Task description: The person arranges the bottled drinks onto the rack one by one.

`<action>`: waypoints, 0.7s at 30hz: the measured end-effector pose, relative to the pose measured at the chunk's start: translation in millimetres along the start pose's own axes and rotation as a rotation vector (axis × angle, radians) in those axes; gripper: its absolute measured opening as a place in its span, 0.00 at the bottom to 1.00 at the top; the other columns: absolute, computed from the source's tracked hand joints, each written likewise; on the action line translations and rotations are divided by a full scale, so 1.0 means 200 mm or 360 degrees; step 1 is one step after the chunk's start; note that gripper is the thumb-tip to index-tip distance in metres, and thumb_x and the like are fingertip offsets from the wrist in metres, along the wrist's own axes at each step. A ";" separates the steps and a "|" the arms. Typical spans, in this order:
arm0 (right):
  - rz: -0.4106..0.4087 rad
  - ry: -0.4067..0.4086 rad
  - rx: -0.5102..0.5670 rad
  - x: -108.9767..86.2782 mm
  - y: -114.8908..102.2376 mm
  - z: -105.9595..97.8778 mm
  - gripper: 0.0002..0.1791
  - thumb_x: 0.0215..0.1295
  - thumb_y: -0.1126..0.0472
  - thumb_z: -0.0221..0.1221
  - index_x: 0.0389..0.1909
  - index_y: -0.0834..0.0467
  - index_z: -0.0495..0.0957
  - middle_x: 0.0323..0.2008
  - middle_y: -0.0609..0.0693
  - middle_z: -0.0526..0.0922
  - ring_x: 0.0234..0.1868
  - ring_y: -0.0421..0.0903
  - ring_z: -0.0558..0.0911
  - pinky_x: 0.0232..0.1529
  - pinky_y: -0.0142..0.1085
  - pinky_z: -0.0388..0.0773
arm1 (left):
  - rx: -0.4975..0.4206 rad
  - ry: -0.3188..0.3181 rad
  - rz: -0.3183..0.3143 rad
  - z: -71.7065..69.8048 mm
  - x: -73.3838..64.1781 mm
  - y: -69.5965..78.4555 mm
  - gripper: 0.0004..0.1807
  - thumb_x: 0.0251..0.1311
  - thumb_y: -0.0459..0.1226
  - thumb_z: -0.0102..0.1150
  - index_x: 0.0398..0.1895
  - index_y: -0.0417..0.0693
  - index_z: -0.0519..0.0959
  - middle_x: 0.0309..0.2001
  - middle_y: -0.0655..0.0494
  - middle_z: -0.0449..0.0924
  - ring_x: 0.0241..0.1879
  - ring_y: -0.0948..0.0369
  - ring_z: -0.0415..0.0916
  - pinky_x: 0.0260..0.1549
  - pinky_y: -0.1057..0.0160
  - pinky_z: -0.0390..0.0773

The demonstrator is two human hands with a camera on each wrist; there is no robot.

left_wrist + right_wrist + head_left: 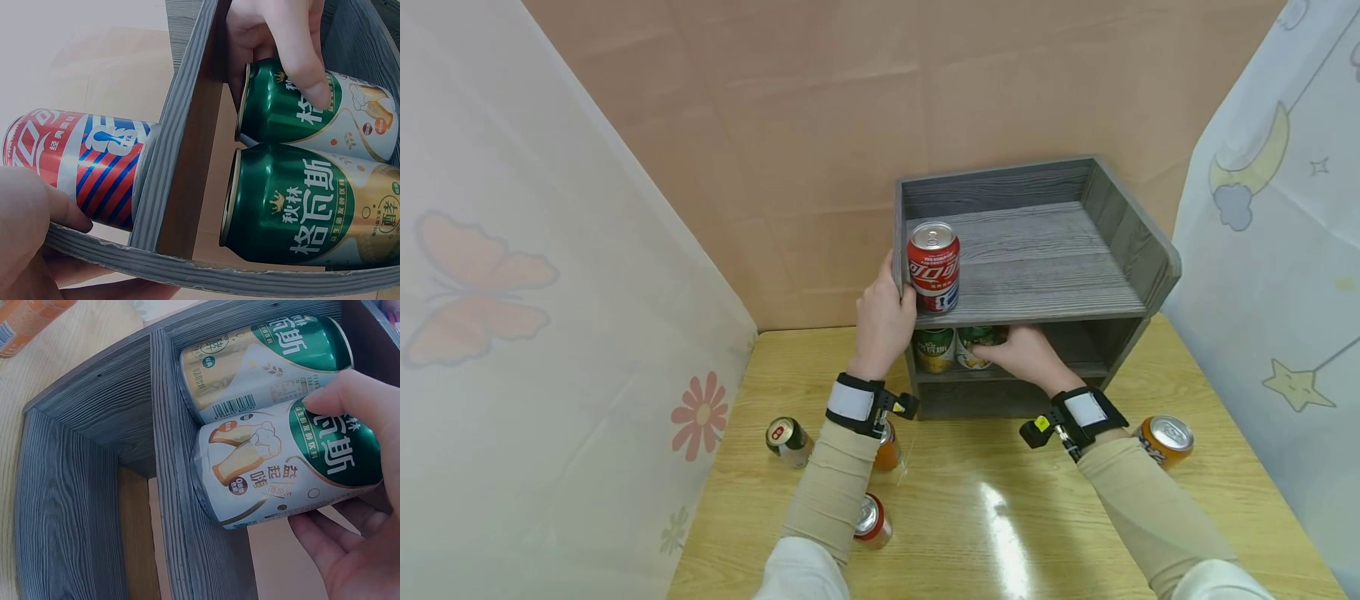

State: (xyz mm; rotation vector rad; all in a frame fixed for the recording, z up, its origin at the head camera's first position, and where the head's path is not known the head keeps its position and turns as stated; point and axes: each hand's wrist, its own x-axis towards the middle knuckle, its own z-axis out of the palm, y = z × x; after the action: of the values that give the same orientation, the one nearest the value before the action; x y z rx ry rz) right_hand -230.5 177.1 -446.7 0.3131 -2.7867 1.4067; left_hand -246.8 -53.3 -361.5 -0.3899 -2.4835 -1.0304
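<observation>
A grey wooden two-tier shelf [1037,275] stands at the back of the table. My left hand [883,321] grips its left side panel, thumb inside and fingers outside. Beside that thumb, a red cola can [933,271] stands upright on the top tier. In the lower compartment, my right hand [1026,354] holds a green-and-white drink can [262,462] between thumb and fingers. This can is upright, close beside a green-and-gold can [250,369] at the left end. The top board hides part of my right fingers and the cans' tops in the head view.
On the table, a dark green-topped can [790,442], an orange can [887,450] and a red-rimmed can [874,521] are around my left forearm. Another orange can [1165,442] is beside my right forearm. Printed cloths [1262,208] flank the table.
</observation>
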 end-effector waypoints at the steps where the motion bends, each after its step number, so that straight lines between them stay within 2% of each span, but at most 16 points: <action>1: -0.0006 0.0003 -0.0003 0.00 0.00 0.00 0.47 0.64 0.53 0.69 0.77 0.63 0.54 0.69 0.66 0.65 0.64 0.63 0.71 0.58 0.59 0.72 | 0.0003 0.0000 0.0002 0.00 0.00 0.00 0.31 0.70 0.32 0.52 0.75 0.35 0.63 0.57 0.38 0.80 0.41 0.47 0.86 0.36 0.49 0.84; 7: -0.0059 0.0028 -0.0046 -0.01 -0.01 0.00 0.53 0.61 0.53 0.71 0.79 0.63 0.48 0.73 0.67 0.59 0.70 0.65 0.63 0.65 0.60 0.64 | 0.0001 0.0006 0.0011 0.00 0.00 0.00 0.31 0.69 0.31 0.52 0.75 0.35 0.63 0.56 0.38 0.81 0.40 0.47 0.86 0.35 0.49 0.83; 14: -0.0061 0.0025 -0.0063 -0.06 0.01 -0.02 0.54 0.58 0.52 0.73 0.79 0.60 0.52 0.74 0.63 0.60 0.72 0.64 0.62 0.68 0.59 0.61 | 0.0015 0.0011 0.0013 0.01 0.00 0.00 0.31 0.70 0.32 0.52 0.75 0.35 0.63 0.55 0.37 0.82 0.36 0.48 0.86 0.31 0.50 0.83; 21: -0.0077 -0.0006 -0.0139 -0.15 0.04 -0.08 0.53 0.59 0.48 0.72 0.76 0.68 0.56 0.70 0.71 0.64 0.71 0.69 0.62 0.66 0.63 0.59 | 0.0001 0.0008 0.0010 0.01 0.00 0.00 0.31 0.70 0.32 0.51 0.75 0.35 0.62 0.55 0.38 0.82 0.35 0.49 0.86 0.29 0.52 0.82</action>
State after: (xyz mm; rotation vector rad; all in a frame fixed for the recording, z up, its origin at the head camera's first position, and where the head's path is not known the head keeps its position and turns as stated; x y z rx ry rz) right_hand -203.5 199.2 -446.2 0.3794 -2.8132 1.2715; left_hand -247.1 -51.3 -363.7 -0.3941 -2.4768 -1.0266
